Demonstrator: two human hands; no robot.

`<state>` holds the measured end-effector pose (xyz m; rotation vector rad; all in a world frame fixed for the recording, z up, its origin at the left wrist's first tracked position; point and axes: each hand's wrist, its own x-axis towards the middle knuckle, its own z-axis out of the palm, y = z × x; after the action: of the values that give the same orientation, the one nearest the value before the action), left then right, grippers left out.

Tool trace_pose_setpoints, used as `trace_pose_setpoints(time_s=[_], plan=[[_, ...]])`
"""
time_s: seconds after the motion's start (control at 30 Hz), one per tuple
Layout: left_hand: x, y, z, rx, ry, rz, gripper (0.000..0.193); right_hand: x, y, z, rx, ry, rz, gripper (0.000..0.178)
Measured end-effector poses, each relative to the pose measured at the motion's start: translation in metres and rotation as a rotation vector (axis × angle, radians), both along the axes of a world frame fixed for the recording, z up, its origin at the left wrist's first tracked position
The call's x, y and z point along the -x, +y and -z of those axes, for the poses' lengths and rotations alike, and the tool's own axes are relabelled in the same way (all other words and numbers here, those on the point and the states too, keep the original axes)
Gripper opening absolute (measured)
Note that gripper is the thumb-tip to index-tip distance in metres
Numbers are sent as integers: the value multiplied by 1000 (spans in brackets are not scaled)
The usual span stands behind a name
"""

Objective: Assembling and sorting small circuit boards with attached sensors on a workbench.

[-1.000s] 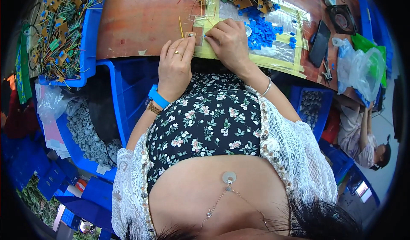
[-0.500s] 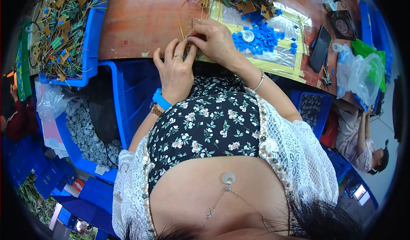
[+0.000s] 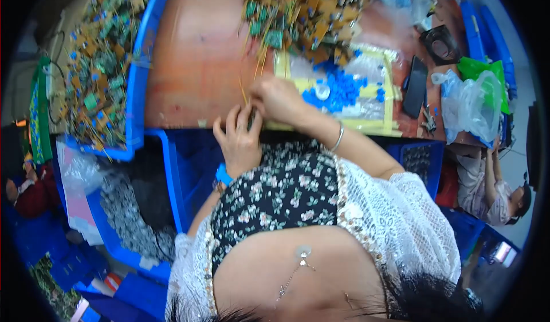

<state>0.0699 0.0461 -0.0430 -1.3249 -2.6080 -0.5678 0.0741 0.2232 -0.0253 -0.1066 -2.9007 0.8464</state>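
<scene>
My left hand is closed at the table's front edge, its fingertips around a small wired circuit board that is mostly hidden. Thin orange-yellow wires stick up from it. Close against it, my right hand has thumb and fingers pressed together at the same spot; what they pinch is hidden and blurred. To the right of my hands lies a pile of small blue plastic parts with a white round cap among them. Beyond them is a heap of brown and green circuit boards with wires.
A blue bin rim borders more wired boards at left. Below stands another blue bin with grey parts. At right are a phone, a black square fan-like part and plastic bags. Another person sits at far right.
The whole view has shifted, so the table and my hands appear lower and more of the board heap shows. My hands remain together at the table edge.
</scene>
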Motion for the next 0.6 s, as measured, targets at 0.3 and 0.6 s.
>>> trace_pose_setpoints(time_s=[0.3,0.6], plan=[[-8,0,-5,2,17,-20,48,0,8,-2,95,-156,-47,13],[120,-37,-97,-330,520,-97,31,-49,26,-17,263,410,49,11]])
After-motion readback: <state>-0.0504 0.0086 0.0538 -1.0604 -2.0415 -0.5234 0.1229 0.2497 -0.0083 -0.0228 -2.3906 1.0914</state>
